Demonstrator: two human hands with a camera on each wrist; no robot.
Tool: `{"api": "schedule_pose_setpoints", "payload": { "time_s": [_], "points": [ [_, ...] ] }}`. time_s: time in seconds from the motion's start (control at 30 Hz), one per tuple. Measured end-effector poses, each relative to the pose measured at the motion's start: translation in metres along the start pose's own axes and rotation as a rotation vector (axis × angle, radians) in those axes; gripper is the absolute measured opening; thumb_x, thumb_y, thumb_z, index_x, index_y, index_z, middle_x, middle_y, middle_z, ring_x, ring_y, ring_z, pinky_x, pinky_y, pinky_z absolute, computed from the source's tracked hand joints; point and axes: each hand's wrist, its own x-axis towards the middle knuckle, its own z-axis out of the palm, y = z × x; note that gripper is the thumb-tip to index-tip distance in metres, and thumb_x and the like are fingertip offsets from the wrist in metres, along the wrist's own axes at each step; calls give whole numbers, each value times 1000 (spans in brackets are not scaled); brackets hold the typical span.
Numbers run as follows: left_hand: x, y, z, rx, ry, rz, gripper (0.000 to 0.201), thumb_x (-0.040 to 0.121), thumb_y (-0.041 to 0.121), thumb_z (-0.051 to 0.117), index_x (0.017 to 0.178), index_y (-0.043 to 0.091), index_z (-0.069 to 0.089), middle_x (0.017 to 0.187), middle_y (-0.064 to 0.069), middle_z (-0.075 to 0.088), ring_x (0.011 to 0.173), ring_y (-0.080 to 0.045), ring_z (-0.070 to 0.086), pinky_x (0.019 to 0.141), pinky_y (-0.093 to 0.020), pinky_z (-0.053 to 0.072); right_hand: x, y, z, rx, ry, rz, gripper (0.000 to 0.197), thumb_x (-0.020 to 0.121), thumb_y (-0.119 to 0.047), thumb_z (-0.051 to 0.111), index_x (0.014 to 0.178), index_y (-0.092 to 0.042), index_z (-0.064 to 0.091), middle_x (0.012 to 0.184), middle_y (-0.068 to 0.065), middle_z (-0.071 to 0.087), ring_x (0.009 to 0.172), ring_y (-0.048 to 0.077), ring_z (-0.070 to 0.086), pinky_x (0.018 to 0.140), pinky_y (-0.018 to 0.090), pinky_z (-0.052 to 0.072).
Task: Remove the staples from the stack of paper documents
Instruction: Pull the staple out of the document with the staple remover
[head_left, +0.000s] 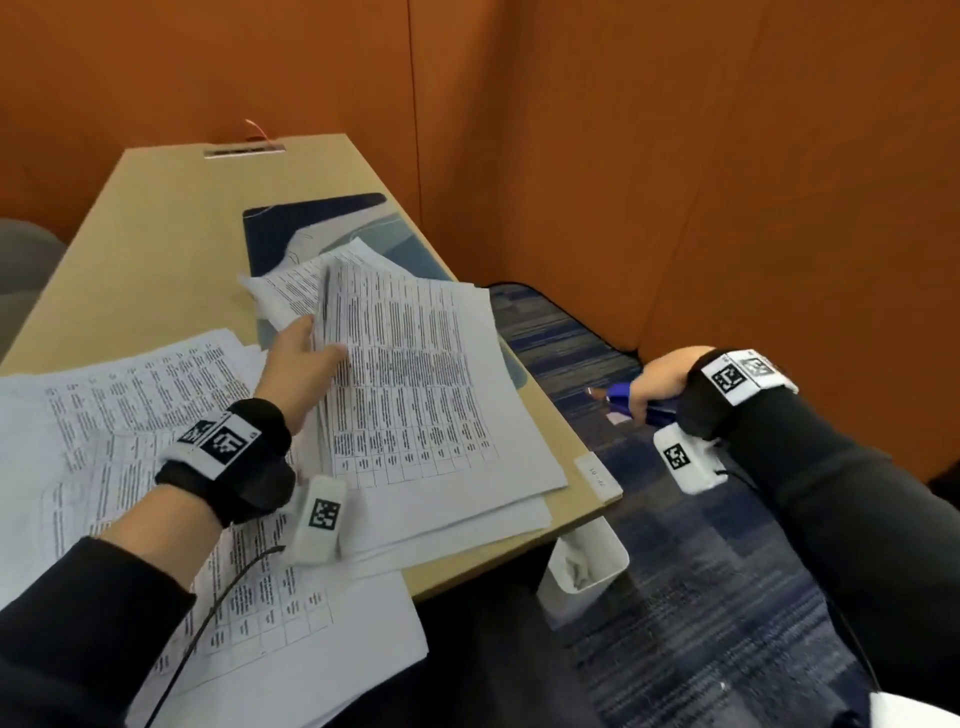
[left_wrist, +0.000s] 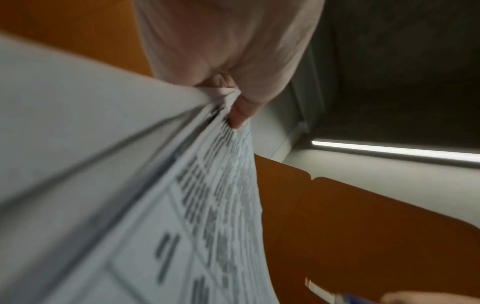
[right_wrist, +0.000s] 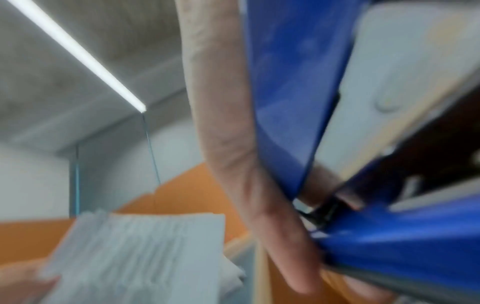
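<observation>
My left hand (head_left: 306, 353) pinches the left edge of a stapled document (head_left: 415, 384), a bundle of printed table pages lifted at that edge over other sheets on the wooden desk (head_left: 171, 228). In the left wrist view the thumb (left_wrist: 241, 111) presses on the bundle's (left_wrist: 207, 195) edge. My right hand (head_left: 665, 382) hangs off the desk's right side above the carpet and grips a blue staple remover (head_left: 621, 400). The right wrist view shows my fingers (right_wrist: 233, 144) curled round the blue staple remover (right_wrist: 376, 236). No staple is visible.
Loose printed sheets (head_left: 119, 410) cover the desk's near left part and hang over its front edge. A blue mat (head_left: 291, 228) lies under the papers. A small white bin (head_left: 587, 564) hangs at the desk's right corner. Orange partition walls (head_left: 675, 156) enclose the desk.
</observation>
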Motion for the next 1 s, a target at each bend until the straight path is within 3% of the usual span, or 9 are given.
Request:
{"api": "schedule_pose_setpoints", "payload": {
  "time_s": [0.2, 0.27, 0.33, 0.5, 0.57, 0.67, 0.8, 0.93, 1.0],
  "points": [
    [-1, 46, 2, 24, 178, 319, 37, 97, 10, 48, 133, 1, 47, 130, 9, 44, 93, 6, 53, 70, 2, 40, -32, -30, -24, 852, 210, -490, 37, 91, -38, 65, 102, -2, 62, 92, 18, 70, 84, 33, 65, 80, 42, 55],
    [3, 59, 1, -23, 183, 404, 31, 94, 19, 51, 122, 8, 54, 126, 2, 56, 86, 2, 56, 82, -16, 51, -38, -49, -22, 1018, 267, -658, 40, 91, -41, 63, 107, -5, 63, 92, 10, 72, 86, 29, 66, 82, 38, 56],
    [6, 69, -3, -33, 188, 464, 19, 88, 33, 52, 98, 17, 55, 93, -5, 60, 76, -9, 51, 75, -34, 49, -43, -66, -19, 1066, 306, -781, 43, 87, -46, 66, 105, -7, 67, 94, 8, 74, 84, 26, 66, 81, 37, 54],
    [-1, 104, -2, -165, 228, 741, 22, 92, 12, 39, 107, 21, 53, 90, -11, 57, 77, -27, 51, 69, -40, 44, -63, -95, -26, 1227, 378, -1055, 30, 91, -30, 63, 112, -9, 63, 102, 2, 75, 94, 18, 71, 85, 32, 56],
    [1, 103, 0, -207, 286, 808, 27, 87, 5, 35, 98, 26, 48, 81, 10, 53, 68, -15, 44, 60, -34, 37, -68, -99, -28, 1164, 454, -1117, 47, 90, -35, 66, 126, -6, 57, 116, 9, 70, 106, 24, 68, 93, 37, 54],
    [1, 79, 8, -211, 305, 673, 36, 85, 11, 32, 102, 38, 48, 82, 20, 49, 71, 7, 42, 66, -27, 38, -56, -102, -14, 1054, 471, -1081, 57, 86, -41, 65, 132, -8, 53, 123, 6, 66, 112, 21, 65, 100, 41, 50],
    [2, 49, 17, -138, 334, 586, 30, 86, 25, 29, 102, 42, 49, 102, 2, 59, 94, -3, 55, 84, -29, 45, -41, -109, 12, 998, 441, -1042, 79, 67, -72, 71, 126, -22, 53, 124, 9, 63, 115, 25, 61, 104, 54, 45],
    [9, 77, 9, -211, 461, 677, 34, 89, 6, 33, 112, 27, 44, 70, 1, 48, 48, -1, 38, 46, -20, 34, -50, -121, -1, 1038, 484, -1077, 71, 75, -59, 68, 131, -20, 49, 128, 6, 62, 118, 22, 60, 105, 49, 45],
    [14, 86, 2, -154, 494, 851, 49, 89, -5, 33, 127, 26, 40, 90, -15, 58, 50, -15, 42, 45, -29, 41, -49, -122, -6, 1031, 485, -1089, 70, 76, -56, 67, 132, -18, 49, 129, 4, 62, 118, 20, 61, 105, 49, 45]
  ]
}}
